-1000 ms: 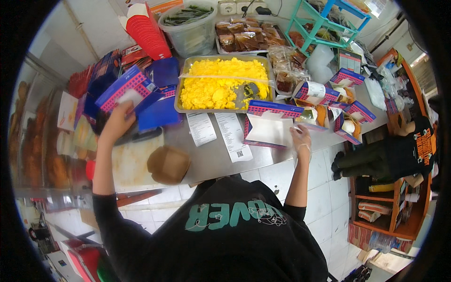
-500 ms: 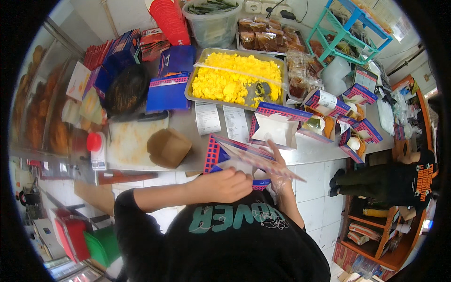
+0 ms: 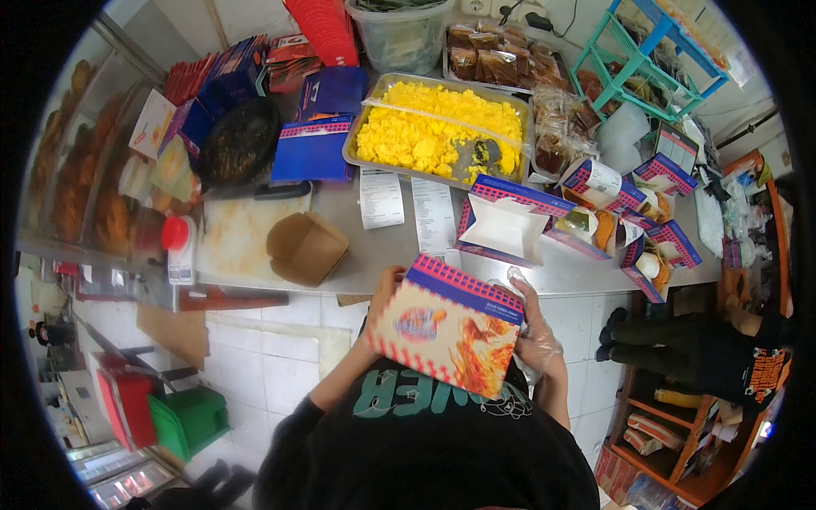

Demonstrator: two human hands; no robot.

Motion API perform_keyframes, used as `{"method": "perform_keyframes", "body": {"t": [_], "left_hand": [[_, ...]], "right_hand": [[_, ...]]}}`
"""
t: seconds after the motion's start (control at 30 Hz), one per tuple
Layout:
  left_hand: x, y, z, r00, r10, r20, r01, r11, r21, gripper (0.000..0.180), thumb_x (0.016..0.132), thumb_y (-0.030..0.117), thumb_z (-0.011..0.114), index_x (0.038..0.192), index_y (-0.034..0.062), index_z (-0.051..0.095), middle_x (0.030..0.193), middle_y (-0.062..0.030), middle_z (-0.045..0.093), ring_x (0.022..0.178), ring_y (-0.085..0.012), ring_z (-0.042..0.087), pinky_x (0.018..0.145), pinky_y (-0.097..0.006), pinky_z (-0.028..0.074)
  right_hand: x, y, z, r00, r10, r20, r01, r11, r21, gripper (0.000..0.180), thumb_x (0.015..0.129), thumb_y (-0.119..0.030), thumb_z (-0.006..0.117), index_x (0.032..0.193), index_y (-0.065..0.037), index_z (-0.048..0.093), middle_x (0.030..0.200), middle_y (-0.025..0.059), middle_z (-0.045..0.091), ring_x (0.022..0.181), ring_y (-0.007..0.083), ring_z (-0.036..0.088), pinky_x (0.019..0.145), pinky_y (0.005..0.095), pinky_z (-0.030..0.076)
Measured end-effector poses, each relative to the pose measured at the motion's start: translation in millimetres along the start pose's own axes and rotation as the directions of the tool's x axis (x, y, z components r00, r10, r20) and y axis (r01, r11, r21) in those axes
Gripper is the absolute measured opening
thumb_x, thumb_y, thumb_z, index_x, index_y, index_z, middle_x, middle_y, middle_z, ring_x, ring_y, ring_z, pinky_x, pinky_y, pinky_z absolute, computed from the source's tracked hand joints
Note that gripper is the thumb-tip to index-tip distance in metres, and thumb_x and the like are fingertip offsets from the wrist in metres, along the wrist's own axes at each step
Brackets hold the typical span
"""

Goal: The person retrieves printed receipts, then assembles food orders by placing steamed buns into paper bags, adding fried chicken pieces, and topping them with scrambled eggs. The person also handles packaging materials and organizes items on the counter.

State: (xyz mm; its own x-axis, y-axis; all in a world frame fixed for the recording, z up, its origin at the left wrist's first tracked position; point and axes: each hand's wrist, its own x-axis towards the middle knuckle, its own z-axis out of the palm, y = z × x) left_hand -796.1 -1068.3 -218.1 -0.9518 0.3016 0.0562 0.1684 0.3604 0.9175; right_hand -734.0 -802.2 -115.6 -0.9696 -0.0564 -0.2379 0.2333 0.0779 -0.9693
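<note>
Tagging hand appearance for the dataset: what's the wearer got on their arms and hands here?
Long black sleeves cover both forearms to the wrist. The right hand wears a thin, clear, crinkled disposable glove. The left hand is bare, with no glove showing.

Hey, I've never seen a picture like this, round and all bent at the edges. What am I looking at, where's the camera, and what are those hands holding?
The camera is a wide fisheye lens worn on a person's head, looking down, so straight edges curve near the rim. There is no machine here: the two arms coming up from the bottom belong to the wearer.

Both hands hold one flat printed carton close to the chest. The left hand grips its left edge; the right hand, in a thin clear glove, grips its right side.

On the steel counter lie a metal tray of yellow food, an open carton with a white inside, a brown paper box, two paper slips, a stack of flat blue cartons and a dark pan. More filled cartons sit to the right.
</note>
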Motion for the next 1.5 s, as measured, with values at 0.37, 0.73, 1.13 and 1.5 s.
{"method": "perform_keyframes", "body": {"t": [0.37, 0.73, 1.13, 1.5], "left_hand": [[22, 12, -6, 0.953, -0.139, 0.268, 0.148, 0.989, -0.014, 0.058, 0.095, 0.031, 0.061, 0.133, -0.0095, 0.043, 0.116, -0.0225, 0.057, 0.11, -0.0299, 0.056, 0.09, -0.04, 0.046], [118, -43, -9, 0.841, -0.171, -0.513, 0.055, 0.971, -0.234, 0.071, 0.088, 0.004, 0.067, 0.144, -0.0015, 0.025, 0.127, -0.0241, 0.053, 0.116, -0.0268, 0.055, 0.097, -0.036, 0.043], [60, 55, -24, 0.992, 0.112, 0.057, -0.049, 0.761, -0.647, 0.084, 0.082, -0.015, 0.06, 0.154, 0.004, 0.022, 0.144, -0.0145, 0.043, 0.131, -0.0195, 0.045, 0.107, -0.032, 0.038], [38, 76, -24, 0.952, 0.24, 0.189, -0.063, 0.759, -0.648, 0.099, 0.079, -0.013, 0.063, 0.157, 0.0095, 0.007, 0.153, -0.0154, 0.03, 0.137, -0.0215, 0.037, 0.108, -0.035, 0.036]], "right_hand": [[-3, 97, -119, 0.944, 0.295, -0.15, -0.288, 0.955, 0.066, 0.044, 0.087, -0.008, 0.063, 0.13, 0.001, 0.054, 0.098, 0.0081, 0.067, 0.079, 0.0157, 0.064, 0.075, 0.0294, 0.053], [-5, 118, -119, 0.862, 0.299, -0.41, -0.371, 0.922, -0.108, 0.044, 0.087, -0.018, 0.067, 0.125, 0.001, 0.055, 0.094, 0.0049, 0.067, 0.077, 0.013, 0.062, 0.068, 0.0286, 0.05], [9, 122, -111, 0.777, 0.405, -0.482, -0.395, 0.91, 0.128, 0.037, 0.09, -0.016, 0.067, 0.124, -0.004, 0.061, 0.098, 0.0063, 0.069, 0.08, 0.0157, 0.064, 0.07, 0.0307, 0.052], [-17, 97, -99, 0.685, 0.423, -0.593, -0.391, 0.901, 0.19, 0.049, 0.09, -0.017, 0.066, 0.135, -0.002, 0.052, 0.11, 0.0092, 0.066, 0.091, 0.0182, 0.064, 0.078, 0.0309, 0.051]]}}
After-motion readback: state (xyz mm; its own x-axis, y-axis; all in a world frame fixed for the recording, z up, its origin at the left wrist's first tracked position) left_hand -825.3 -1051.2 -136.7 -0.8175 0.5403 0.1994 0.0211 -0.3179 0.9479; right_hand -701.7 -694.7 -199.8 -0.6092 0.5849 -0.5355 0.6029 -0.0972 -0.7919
